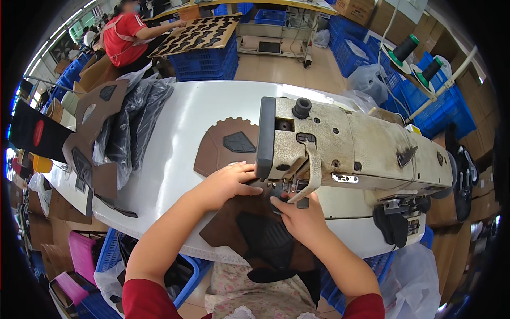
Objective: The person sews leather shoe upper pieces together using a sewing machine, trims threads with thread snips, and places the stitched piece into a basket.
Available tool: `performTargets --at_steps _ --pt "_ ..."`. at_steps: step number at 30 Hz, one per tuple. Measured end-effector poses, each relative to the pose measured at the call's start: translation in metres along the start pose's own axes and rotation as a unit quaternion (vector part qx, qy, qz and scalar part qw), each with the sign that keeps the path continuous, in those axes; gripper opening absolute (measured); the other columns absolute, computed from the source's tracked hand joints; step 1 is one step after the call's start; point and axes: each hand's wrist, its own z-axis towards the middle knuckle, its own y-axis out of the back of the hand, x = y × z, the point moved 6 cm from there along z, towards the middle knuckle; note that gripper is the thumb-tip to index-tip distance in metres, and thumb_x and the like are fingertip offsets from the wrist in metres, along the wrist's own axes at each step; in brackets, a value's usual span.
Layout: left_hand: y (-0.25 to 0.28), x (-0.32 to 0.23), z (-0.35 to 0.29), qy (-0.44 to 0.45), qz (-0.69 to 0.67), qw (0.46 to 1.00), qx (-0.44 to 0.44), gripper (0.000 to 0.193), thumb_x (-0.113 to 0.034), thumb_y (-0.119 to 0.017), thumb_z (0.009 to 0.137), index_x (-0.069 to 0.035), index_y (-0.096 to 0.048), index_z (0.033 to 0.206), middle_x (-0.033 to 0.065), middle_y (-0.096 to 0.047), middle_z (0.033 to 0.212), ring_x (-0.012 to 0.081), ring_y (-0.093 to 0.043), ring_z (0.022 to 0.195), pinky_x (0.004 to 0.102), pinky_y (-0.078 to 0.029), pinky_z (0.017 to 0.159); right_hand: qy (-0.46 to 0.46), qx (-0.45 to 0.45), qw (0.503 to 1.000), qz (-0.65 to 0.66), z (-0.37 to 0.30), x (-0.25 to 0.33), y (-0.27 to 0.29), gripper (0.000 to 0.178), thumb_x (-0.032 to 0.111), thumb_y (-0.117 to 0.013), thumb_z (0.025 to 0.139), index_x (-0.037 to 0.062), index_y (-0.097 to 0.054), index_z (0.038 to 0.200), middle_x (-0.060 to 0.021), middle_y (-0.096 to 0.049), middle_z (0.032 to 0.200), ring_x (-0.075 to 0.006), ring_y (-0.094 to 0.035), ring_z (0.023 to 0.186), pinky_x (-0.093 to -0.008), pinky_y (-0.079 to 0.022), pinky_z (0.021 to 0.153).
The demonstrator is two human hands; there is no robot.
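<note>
Where left hand (229,184) lies: brown piece (220,226) is touched, fingers half-spread.
Right hand (303,215): half-curled beside sewing machine (356,141); grip unclear.

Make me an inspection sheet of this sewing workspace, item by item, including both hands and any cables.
Surface: white table, glossy, with a sewing machine on its right.
Job's things: brown piece with dark patches under the machine head; scalloped brown section behind; whether joined, hidden.
Clutter: plastic-wrapped dark material and patched brown parts at left.
Left hand: resting on brown material, fingers extended.
Right hand: close beside the needle area; fingers partly hidden.
Cables: pale cord near the thread spools.
Surroundings: blue crates; a person in red beyond the table.
</note>
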Motion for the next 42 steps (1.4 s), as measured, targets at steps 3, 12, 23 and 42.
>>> performTargets --at_steps 3,12,23,42 --pt "0.003 0.001 0.001 0.008 0.008 1.000 0.009 0.044 -0.001 -0.056 0.075 -0.017 -0.068 0.114 0.0073 -0.051 0.135 0.0320 -0.040 0.131 0.0446 -0.030 0.110 -0.018 0.003 1.000 0.001 0.003 -0.005 -0.002 0.038 0.007 -0.070 0.069 0.0181 -0.070 0.105 -0.0067 -0.064 0.101 -0.0307 -0.058 0.096 -0.0429 -0.047 0.084" --pt "0.015 -0.015 0.009 -0.016 0.046 0.999 0.012 0.038 -0.003 -0.059 0.076 -0.010 -0.067 0.112 0.0112 -0.056 0.127 0.0327 -0.047 0.124 0.0421 -0.036 0.105 -0.059 0.010 0.994 0.092 0.002 -0.019 -0.002 0.026 0.006 -0.069 0.068 0.0136 -0.072 0.092 -0.0088 -0.066 0.096 -0.0325 -0.059 0.091 -0.0416 -0.049 0.080" --pt "0.030 -0.024 0.022 0.010 -0.062 0.998 -0.019 0.031 -0.006 -0.064 0.080 -0.005 -0.066 0.110 0.0156 -0.061 0.115 0.0304 -0.056 0.111 0.0375 -0.045 0.096 -0.019 -0.070 0.995 0.075 0.002 -0.009 0.000 0.027 0.004 -0.072 0.065 0.0143 -0.071 0.090 -0.0079 -0.064 0.090 -0.0321 -0.057 0.083 -0.0424 -0.047 0.072" --pt "0.002 -0.012 0.010 0.065 0.121 0.990 -0.028 0.043 0.000 -0.061 0.073 -0.013 -0.068 0.113 0.0134 -0.059 0.121 0.0340 -0.054 0.116 0.0401 -0.044 0.095 -0.093 -0.051 0.992 0.075 0.015 -0.030 0.012 0.007 0.010 -0.065 0.069 0.0078 -0.071 0.072 -0.0109 -0.063 0.069 -0.0318 -0.064 0.068 -0.0436 -0.051 0.062"
